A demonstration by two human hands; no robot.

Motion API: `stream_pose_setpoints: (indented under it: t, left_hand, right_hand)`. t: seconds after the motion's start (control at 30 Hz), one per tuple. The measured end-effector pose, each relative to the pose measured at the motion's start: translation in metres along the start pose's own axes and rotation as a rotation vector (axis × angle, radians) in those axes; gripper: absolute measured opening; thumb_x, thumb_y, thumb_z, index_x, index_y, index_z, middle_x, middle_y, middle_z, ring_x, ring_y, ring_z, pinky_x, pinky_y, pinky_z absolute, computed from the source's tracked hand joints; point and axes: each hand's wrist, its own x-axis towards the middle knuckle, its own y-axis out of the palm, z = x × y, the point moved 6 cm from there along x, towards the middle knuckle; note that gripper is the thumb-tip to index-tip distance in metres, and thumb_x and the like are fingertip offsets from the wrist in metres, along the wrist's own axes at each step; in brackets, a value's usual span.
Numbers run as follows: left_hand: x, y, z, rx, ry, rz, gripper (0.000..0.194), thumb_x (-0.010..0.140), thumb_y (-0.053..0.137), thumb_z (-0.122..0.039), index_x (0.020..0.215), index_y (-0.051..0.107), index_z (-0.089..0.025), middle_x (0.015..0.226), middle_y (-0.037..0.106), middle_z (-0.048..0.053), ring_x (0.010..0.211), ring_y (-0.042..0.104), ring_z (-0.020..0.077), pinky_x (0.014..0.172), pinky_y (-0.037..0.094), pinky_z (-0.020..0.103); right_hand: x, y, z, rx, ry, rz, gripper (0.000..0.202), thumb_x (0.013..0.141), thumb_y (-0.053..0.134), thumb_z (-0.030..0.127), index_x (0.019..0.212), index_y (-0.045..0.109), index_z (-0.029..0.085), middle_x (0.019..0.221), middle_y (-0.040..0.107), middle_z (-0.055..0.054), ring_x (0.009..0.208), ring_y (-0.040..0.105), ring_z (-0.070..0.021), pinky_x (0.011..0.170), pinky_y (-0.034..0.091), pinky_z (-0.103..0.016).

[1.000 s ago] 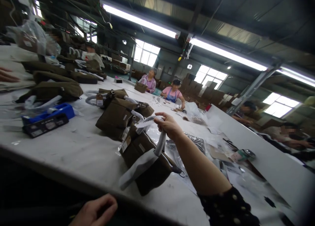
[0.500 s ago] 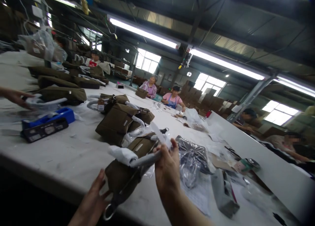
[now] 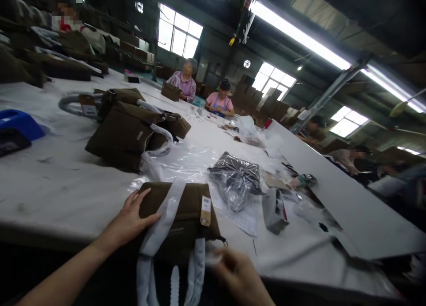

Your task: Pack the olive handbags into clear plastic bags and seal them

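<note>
Rests the left hand (image 3: pixel 135 217) on the upper left part of a brown bag (image 3: pixel 189 199) at the near edge of a white-covered table (image 3: pixel 83 199), with fingers spread and with thumb set apart at a pale-wrapped strap (image 3: pixel 169 204) slanting across the bag. Holds the right hand (image 3: pixel 241 270) low by the bag's right side, bent and blurred, just beside a pale-wrapped handle (image 3: pixel 199 261). Cannot tell, for the blur, whether pinching the whitish material (image 3: pixel 212 254) at the fingertips or merely near it.

Shows the bag with its tagged side toward the camera, with a buff tag (image 3: pixel 206 211) at the right, wrapped handles drooping past the table's edge and a pale serrated strip (image 3: pixel 175 284) hanging between.

Takes in, just beyond the bag, a clear plastic sheet (image 3: pixel 189 159) and, to its left, a cluster of brown bags (image 3: pixel 121 135). Includes a blue dispenser (image 3: pixel 20 124) at far left. Features, to the right, a dark item in clear plastic (image 3: pixel 238 172), printed paper (image 3: pixel 248 219), a grey dispenser (image 3: pixel 275 210) and a can (image 3: pixel 302 180) on its side near a white partition (image 3: pixel 333 199).

Captures at the table's far end a person in a purple-patterned top (image 3: pixel 184 84) with another brown bag (image 3: pixel 171 90), near a person in pink with a blue apron (image 3: pixel 219 104).
</note>
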Motion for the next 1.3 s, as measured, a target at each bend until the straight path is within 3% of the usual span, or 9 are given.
stream_pose_setpoints:
  t: [0.1,0.23,0.4,0.53,0.7,0.8,0.9,1.0,1.3]
  left_hand:
    - [0.009,-0.002,0.003,-0.001,0.037,-0.081,0.085,0.067,0.058,-0.060,0.136,0.033,-0.016,0.144,0.023,0.017,0.135,0.022,0.0331,0.110,0.023,0.048]
    - [0.025,-0.013,-0.003,-0.043,0.194,-0.149,0.079,0.069,0.060,-0.052,0.135,0.033,-0.017,0.144,0.025,0.013,0.134,0.024,0.0290,0.111,0.021,0.045]
    - [0.000,-0.024,-0.010,-0.044,0.442,-0.180,0.071,0.073,0.060,-0.038,0.135,0.029,-0.021,0.148,0.018,0.010,0.136,0.021,0.0290,0.112,0.021,0.047]
    - [-0.018,-0.020,-0.002,-0.064,0.402,-0.140,0.071,0.075,0.060,-0.037,0.137,0.027,-0.024,0.148,0.018,0.010,0.135,0.024,0.0313,0.110,0.025,0.049]
    - [0.014,-0.016,0.006,-0.056,0.230,0.006,0.070,0.076,0.059,-0.046,0.137,0.032,-0.027,0.149,0.019,0.008,0.135,0.024,0.0311,0.109,0.026,0.047]
    - [0.018,-0.030,-0.016,-0.051,0.220,-0.150,0.060,0.078,0.055,-0.043,0.134,0.039,-0.027,0.148,0.022,0.006,0.133,0.029,0.0310,0.108,0.030,0.047]
    - [0.005,-0.033,-0.067,0.058,0.507,-0.292,0.046,0.083,0.048,-0.030,0.129,0.046,-0.034,0.145,0.033,0.000,0.132,0.031,0.0273,0.112,0.023,0.047]
    - [0.010,-0.003,-0.095,0.309,0.765,-0.126,0.049,0.084,0.049,-0.027,0.132,0.042,-0.037,0.142,0.040,-0.002,0.133,0.030,0.0272,0.113,0.010,0.051]
    - [0.062,0.010,-0.060,0.407,0.553,-0.055,0.060,0.086,0.046,-0.046,0.140,0.030,-0.027,0.143,0.038,0.004,0.132,0.031,0.0280,0.110,0.017,0.050]
  right_hand:
    - [0.068,0.000,-0.023,-0.034,0.000,-0.205,0.045,0.078,0.053,0.043,0.116,0.056,0.018,0.105,0.064,-0.009,0.105,0.056,-0.0238,0.096,0.041,-0.041]
    - [0.125,0.051,-0.042,-0.010,-0.020,-0.265,0.064,0.079,0.050,0.048,0.130,0.039,0.011,0.128,0.048,-0.018,0.121,0.045,-0.0272,0.100,0.037,-0.042]
    - [0.079,0.077,-0.042,0.008,-0.127,-0.451,0.065,0.079,0.054,0.047,0.131,0.033,0.015,0.129,0.043,-0.015,0.123,0.039,-0.0266,0.104,0.033,-0.043]
    - [0.047,0.068,-0.044,0.037,-0.045,-0.482,0.062,0.075,0.061,0.043,0.127,0.034,0.021,0.122,0.044,-0.011,0.114,0.045,-0.0266,0.097,0.041,-0.043]
    - [0.086,0.058,-0.041,-0.097,-0.018,-0.453,0.056,0.075,0.061,0.041,0.122,0.040,0.019,0.115,0.048,-0.011,0.111,0.047,-0.0279,0.098,0.039,-0.045]
    - [0.109,0.058,-0.035,-0.265,-0.077,-0.469,0.061,0.076,0.061,0.043,0.127,0.040,0.018,0.127,0.041,-0.016,0.122,0.038,-0.0328,0.100,0.036,-0.052]
    - [0.123,0.066,-0.018,-0.469,-0.216,-0.416,0.067,0.078,0.058,0.045,0.135,0.035,0.019,0.145,0.022,-0.018,0.135,0.017,-0.0384,0.103,0.027,-0.060]
    - [0.139,0.081,0.006,-0.621,-0.401,-0.204,0.062,0.084,0.052,0.043,0.139,0.032,0.024,0.149,0.023,-0.012,0.138,0.011,-0.0354,0.107,0.017,-0.062]
    - [0.179,0.097,0.014,-0.576,-0.372,0.059,0.061,0.085,0.050,0.038,0.140,0.028,0.023,0.145,0.031,-0.008,0.134,0.026,-0.0321,0.109,0.012,-0.061]
